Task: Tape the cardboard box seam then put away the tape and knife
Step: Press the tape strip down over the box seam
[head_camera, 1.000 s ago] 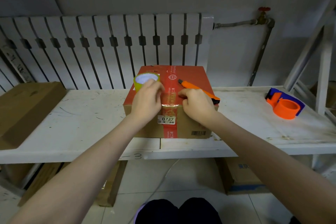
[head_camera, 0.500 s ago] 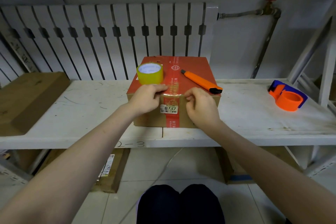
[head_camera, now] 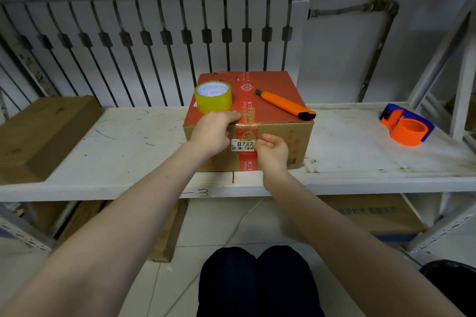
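The cardboard box (head_camera: 298,136) sits on a white shelf (head_camera: 128,141), with its red top facing up. A red strip (head_camera: 247,95) runs down the middle of the top and over the front. At the front edge there is shiny, wrinkled clear tape (head_camera: 248,125) on the strip. The yellow tape roll (head_camera: 213,96) stands on the left side of the box top. The orange knife (head_camera: 283,104) lies on the right side, with its black end at the front right corner. The left hand (head_camera: 211,134) rests on the front top edge, fingers flat and touching the strip, and it hides that part of the box. The right hand (head_camera: 273,152) is against the front face with its fingers curled in. I cannot tell if it holds anything. It covers the end of a white label (head_camera: 240,144) that reads 8737. An orange and blue tape dispenser (head_camera: 407,126) sits far to the right. The left arm hides part of the writing on the shelf edge; only a 3 shows.
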`<move>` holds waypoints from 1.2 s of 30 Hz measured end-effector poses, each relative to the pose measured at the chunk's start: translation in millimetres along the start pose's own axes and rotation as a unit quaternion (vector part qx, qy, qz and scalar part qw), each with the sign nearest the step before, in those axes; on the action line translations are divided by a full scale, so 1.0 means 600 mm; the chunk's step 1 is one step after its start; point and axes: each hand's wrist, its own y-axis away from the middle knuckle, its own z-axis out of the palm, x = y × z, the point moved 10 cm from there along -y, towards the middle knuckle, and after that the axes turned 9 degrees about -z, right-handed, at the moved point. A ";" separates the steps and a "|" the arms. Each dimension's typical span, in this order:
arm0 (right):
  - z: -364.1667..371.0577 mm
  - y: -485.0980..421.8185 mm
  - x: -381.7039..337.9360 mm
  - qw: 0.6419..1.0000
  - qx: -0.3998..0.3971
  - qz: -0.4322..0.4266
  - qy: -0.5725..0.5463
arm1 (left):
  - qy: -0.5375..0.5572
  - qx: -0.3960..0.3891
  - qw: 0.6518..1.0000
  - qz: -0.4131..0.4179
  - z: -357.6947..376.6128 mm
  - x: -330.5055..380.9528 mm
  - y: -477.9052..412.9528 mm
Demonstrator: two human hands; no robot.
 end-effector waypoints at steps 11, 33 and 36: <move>0.007 -0.005 -0.017 0.999 -0.010 -0.006 0.038 | -0.053 -0.083 0.995 0.003 -0.001 0.011 -0.003; 0.013 -0.003 -0.020 0.962 -0.166 0.211 0.054 | -0.048 -0.125 0.991 -0.019 -0.001 0.007 -0.017; 0.013 -0.007 -0.006 0.961 -0.158 0.218 0.058 | -0.042 -0.123 0.991 -0.021 -0.002 0.004 -0.022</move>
